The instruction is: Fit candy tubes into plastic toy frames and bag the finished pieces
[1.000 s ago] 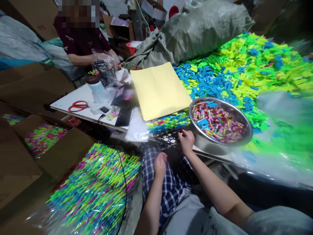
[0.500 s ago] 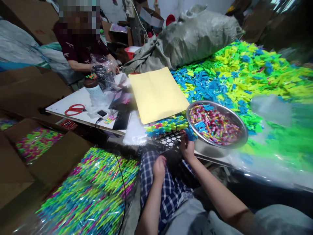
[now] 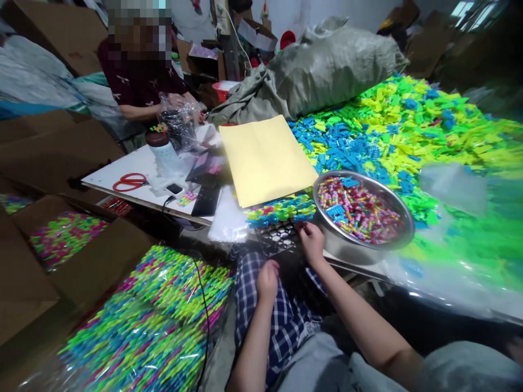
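Observation:
My left hand (image 3: 268, 280) is curled closed over my lap, beside a black, glossy item whose top shows a white honeycomb pattern (image 3: 281, 238). Whatever its fingers hold is hidden. At the table edge my right hand (image 3: 312, 243) has its fingertips pinched together by the right side of that pattern; what is in them is too small to make out. Just beyond lies a stack of blue, yellow and pink plastic pieces (image 3: 281, 211), partly under yellow sheets (image 3: 267, 160). A steel bowl (image 3: 402, 239) of small pink and red wrapped pieces stands right of my right hand.
Loose green, yellow and blue plastic pieces (image 3: 429, 117) heap up on the right, before a grey sack (image 3: 327, 68). Red scissors (image 3: 129, 182) and a bottle (image 3: 161, 149) lie left. Bagged pieces (image 3: 151, 321) sit below left. Another person (image 3: 139, 87) handles clear plastic across the table.
The blue plastic piece by my right fingertips no longer shows there. My right hand has shifted slightly left; my left hand has hardly moved. The camera view has tilted a little.

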Motion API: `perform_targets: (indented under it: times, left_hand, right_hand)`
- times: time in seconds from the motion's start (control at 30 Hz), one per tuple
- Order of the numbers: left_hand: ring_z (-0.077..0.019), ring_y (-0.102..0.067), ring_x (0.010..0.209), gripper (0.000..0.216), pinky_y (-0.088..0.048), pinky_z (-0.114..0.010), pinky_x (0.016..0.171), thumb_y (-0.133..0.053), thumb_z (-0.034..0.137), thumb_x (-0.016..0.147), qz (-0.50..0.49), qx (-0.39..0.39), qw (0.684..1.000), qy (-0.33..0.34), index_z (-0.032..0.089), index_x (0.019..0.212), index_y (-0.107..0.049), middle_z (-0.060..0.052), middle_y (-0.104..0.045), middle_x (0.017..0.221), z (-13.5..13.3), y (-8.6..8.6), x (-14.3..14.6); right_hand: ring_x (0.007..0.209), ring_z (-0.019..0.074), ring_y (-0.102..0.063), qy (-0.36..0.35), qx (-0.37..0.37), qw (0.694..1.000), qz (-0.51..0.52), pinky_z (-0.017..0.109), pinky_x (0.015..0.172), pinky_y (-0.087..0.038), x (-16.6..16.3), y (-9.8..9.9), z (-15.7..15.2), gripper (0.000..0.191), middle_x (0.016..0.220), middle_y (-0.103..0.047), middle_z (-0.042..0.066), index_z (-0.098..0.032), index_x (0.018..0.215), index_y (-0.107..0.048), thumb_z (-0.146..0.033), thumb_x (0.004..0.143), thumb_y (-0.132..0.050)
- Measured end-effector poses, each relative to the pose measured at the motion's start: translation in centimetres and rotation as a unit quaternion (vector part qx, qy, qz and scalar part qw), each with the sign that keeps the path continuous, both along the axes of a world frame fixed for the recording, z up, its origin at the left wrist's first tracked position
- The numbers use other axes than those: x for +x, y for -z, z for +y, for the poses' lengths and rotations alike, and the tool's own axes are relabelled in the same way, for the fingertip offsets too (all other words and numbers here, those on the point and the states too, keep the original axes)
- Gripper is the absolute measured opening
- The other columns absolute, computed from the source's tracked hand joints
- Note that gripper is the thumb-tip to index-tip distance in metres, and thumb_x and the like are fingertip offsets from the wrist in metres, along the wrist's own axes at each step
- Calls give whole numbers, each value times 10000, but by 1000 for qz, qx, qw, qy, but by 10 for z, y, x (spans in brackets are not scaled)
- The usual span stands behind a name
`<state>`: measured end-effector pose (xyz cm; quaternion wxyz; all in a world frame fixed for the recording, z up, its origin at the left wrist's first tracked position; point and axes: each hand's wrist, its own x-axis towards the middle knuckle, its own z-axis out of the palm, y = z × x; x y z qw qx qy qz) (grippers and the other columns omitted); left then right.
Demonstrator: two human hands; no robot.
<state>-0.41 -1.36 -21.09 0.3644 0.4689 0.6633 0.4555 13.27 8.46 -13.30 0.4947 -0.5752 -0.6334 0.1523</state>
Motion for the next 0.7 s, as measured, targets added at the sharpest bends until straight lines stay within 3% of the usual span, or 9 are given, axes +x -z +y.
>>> perform_targets:
  times: [0.57,0.7]
  left_hand:
    - [-150,-526,625,346,-386,-255,622,-273,326,844,16,-21,1000,6,202,762,-585,8,-543,620,2,-3,-1]
    - [-155,-529,630,349,-390,-263,629,-268,324,838,20,-14,1000,13,195,773,-586,-3,-552,636,3,-5,-3]
  right_hand:
    - [660,175,-484,13,-7,988,-157,267,634,-349,0,15,6,211,746,-640,52,-185,758,-630,-242,848,-448]
    - [638,177,-472,24,-11,980,-197,267,616,-314,-2,14,6,197,653,-594,51,-183,734,-623,-229,838,-463]
